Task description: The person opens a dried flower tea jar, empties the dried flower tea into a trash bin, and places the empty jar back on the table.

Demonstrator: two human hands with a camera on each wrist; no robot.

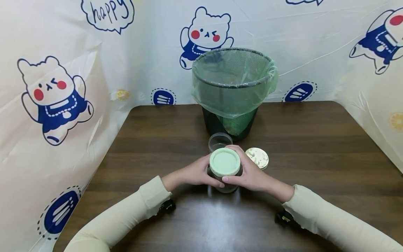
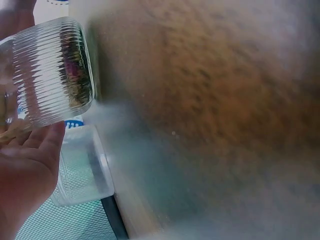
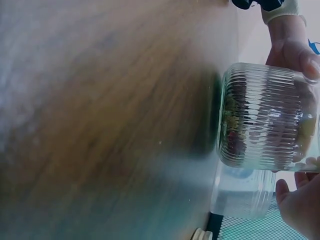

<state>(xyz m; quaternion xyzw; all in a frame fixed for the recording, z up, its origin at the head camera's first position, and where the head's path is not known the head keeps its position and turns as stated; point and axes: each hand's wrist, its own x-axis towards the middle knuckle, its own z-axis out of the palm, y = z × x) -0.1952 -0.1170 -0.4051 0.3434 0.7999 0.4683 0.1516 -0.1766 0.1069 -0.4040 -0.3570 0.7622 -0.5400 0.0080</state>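
A ribbed clear glass jar with a pale green lid stands upright at the middle of the table. Dried, dark mixed bits lie in its bottom part. My left hand grips the jar from the left, and my right hand grips it from the right. Both thumbs lie across the near side, just under the lid. Right behind the jar is a clear plastic tub, uncovered and partly hidden by my hands. Beside my right hand lies a round cream-white lid with a raised pattern.
A dark mesh bin lined with a green bag stands at the back of the brown wooden table. Behind and around it hangs a white cloth printed with cartoon bears.
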